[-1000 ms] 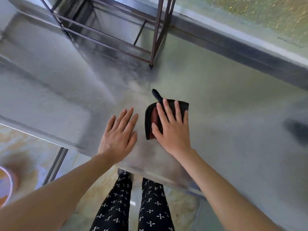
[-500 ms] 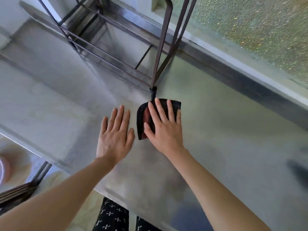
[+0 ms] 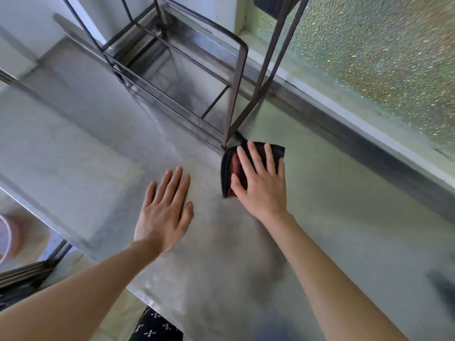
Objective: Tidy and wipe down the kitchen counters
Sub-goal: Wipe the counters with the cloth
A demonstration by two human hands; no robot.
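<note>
A folded dark cloth with a reddish inner layer [image 3: 227, 168] lies on the stainless steel counter [image 3: 344, 217], touching the foot of a metal rack. My right hand [image 3: 261, 183] presses flat on the cloth with straight, spread fingers. My left hand [image 3: 165, 212] rests flat on the bare counter, a short way left of the cloth, fingers straight and together.
A dark metal wire rack [image 3: 231, 94] stands on the counter just beyond the cloth. A raised steel back edge [image 3: 369, 134] runs under a frosted window [image 3: 381, 57]. The counter's front edge [image 3: 81, 242] drops to the floor at lower left. A pink tub [image 3: 7, 239] sits at far left.
My right hand has pushed the cloth away from me, up against the rack's foot. My left hand has slid forward on the counter alongside it.
</note>
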